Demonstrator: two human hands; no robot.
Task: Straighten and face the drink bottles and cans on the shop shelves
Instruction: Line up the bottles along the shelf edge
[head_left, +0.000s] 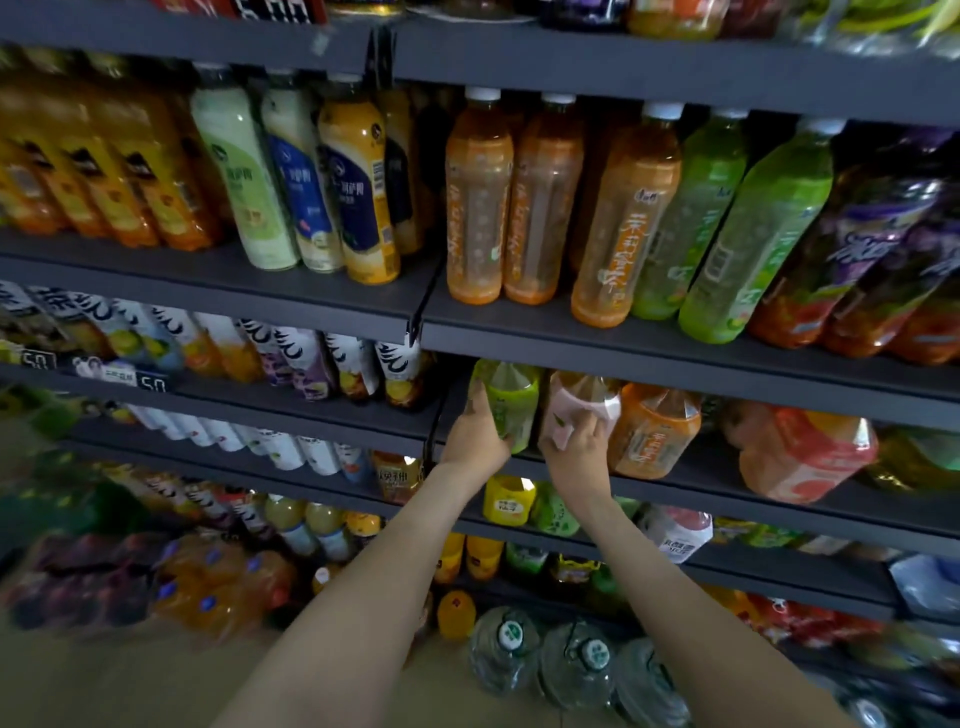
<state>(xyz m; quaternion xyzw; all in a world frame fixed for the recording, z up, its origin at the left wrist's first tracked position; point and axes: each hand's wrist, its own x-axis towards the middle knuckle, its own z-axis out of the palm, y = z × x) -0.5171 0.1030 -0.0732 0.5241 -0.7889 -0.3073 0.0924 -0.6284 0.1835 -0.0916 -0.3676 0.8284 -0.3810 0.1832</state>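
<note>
On the middle shelf (675, 483) stands a row of large drink bottles. My left hand (475, 434) grips the green-labelled bottle (511, 402) at the left end of that row. My right hand (574, 452) holds the pink-labelled bottle (582, 402) beside it, fingers curled on its front. An orange-labelled bottle (652, 431) and a red-and-pink bottle (800, 452) stand to the right. The tops of these bottles are hidden behind the shelf edge above.
The shelf above (623, 343) carries tall orange (478, 208), green (748, 228) and purple-labelled bottles (857, 244). The left bay holds yellow, white and blue bottles. Lower shelves hold smaller bottles; large water jugs (576, 665) sit on the floor.
</note>
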